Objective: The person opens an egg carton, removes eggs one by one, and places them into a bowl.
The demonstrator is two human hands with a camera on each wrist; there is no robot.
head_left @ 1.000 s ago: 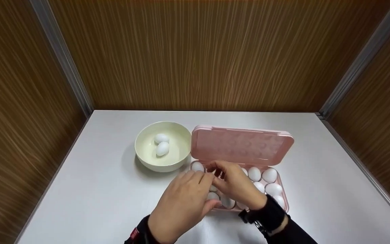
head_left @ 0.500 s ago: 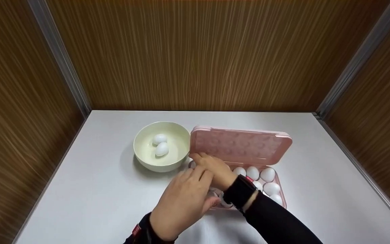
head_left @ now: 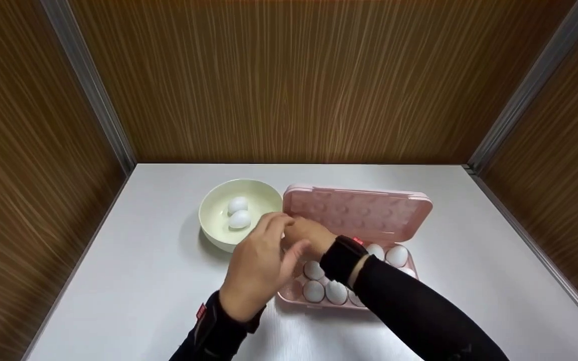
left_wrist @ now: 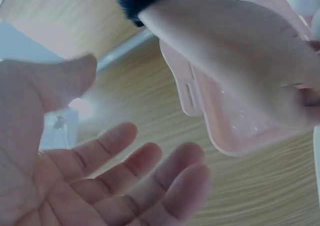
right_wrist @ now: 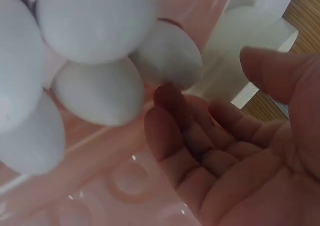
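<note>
text: none was legible | red tag (head_left: 201, 312) on the left cuff: too small to read | carton, bowl, eggs: unmarked

head: even light, soft shadows | edges warped | wrists: blurred (very close)

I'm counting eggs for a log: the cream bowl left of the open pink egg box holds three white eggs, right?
Not quite. The cream bowl holds two white eggs, not three; they lie touching each other. The head view shows this plainly. The rest stands: the bowl sits left of the pink egg box, whose lid is open.
</note>
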